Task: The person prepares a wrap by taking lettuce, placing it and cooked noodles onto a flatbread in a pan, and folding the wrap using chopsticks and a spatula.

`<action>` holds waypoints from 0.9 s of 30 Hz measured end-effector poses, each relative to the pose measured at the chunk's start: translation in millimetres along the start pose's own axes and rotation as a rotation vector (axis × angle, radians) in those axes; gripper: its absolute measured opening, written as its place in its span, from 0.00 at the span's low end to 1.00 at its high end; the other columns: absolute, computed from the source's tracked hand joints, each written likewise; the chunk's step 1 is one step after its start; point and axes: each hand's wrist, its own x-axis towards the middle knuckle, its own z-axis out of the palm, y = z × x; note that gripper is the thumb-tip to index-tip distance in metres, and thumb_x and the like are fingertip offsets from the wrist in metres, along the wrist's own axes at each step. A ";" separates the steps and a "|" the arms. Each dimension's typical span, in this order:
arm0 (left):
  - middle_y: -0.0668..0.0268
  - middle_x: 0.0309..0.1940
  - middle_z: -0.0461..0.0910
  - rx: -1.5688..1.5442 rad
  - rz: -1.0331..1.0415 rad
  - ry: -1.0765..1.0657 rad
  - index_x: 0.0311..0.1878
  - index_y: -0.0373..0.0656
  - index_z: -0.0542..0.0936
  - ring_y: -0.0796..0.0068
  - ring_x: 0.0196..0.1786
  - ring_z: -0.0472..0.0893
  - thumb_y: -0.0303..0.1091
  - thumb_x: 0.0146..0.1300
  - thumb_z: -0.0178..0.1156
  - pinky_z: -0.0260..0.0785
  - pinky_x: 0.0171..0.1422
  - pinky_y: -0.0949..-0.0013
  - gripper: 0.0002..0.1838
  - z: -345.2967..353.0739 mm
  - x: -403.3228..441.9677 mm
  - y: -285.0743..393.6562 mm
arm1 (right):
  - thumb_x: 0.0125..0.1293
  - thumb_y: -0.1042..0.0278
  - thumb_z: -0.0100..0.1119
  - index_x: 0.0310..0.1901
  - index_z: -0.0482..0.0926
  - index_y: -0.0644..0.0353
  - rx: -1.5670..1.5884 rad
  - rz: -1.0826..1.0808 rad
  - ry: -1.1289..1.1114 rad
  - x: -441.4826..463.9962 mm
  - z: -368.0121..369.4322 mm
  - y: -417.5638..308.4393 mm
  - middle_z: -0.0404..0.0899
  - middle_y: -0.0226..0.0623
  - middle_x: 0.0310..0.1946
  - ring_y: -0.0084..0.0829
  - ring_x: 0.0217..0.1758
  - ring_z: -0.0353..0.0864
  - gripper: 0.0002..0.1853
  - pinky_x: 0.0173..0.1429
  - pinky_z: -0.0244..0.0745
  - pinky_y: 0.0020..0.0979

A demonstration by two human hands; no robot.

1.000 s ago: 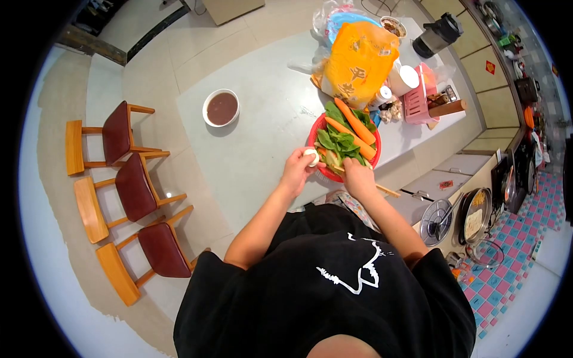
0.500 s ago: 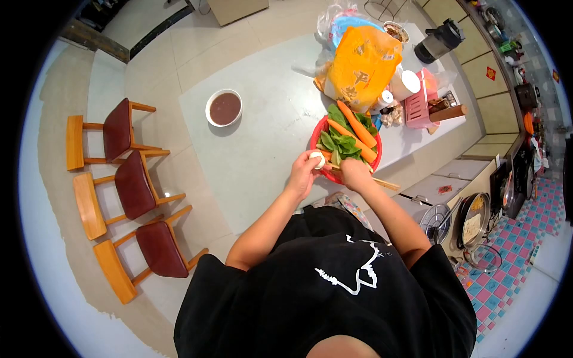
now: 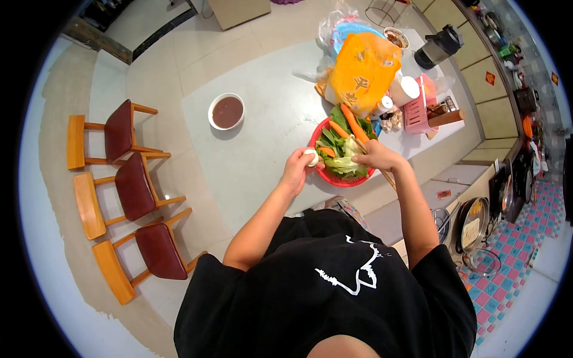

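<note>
My left hand (image 3: 296, 169) is closed around a small, white, egg-like thing (image 3: 311, 157) at the left rim of a red basket (image 3: 344, 181). Over the basket's right side, my right hand (image 3: 382, 156) grips a pair of chopsticks (image 3: 389, 179), which slant past the palm. Its fingertips touch a pale green lettuce leaf (image 3: 351, 149); whether they pinch it I cannot tell. Carrots (image 3: 356, 124) and dark green leaves (image 3: 326, 141) fill the basket, with an orange carrot piece (image 3: 326, 151) near my left fingers.
A white bowl of brown liquid (image 3: 227, 111) stands on the table (image 3: 262, 107) at the left. Behind the basket are an orange plastic bag (image 3: 364, 71), a white cup (image 3: 406, 89) and a pink holder (image 3: 419, 110). Chairs (image 3: 134, 179) line the left; a pan (image 3: 474, 224) sits right.
My right hand has moved right and up from the basket's near edge, and the chopsticks have swung steeper. Pale lettuce now shows on top. My left hand shifted slightly left, still holding the white thing.
</note>
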 end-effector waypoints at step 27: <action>0.52 0.43 0.75 -0.538 -0.249 -0.300 0.52 0.37 0.68 0.56 0.40 0.78 0.36 0.59 0.48 0.69 0.55 0.55 0.20 13.3 -9.9 10.0 | 0.53 0.72 0.57 0.34 0.69 0.61 -0.244 -0.310 0.562 -29.5 82.1 15.7 0.70 0.45 0.33 0.48 0.38 0.73 0.09 0.38 0.70 0.43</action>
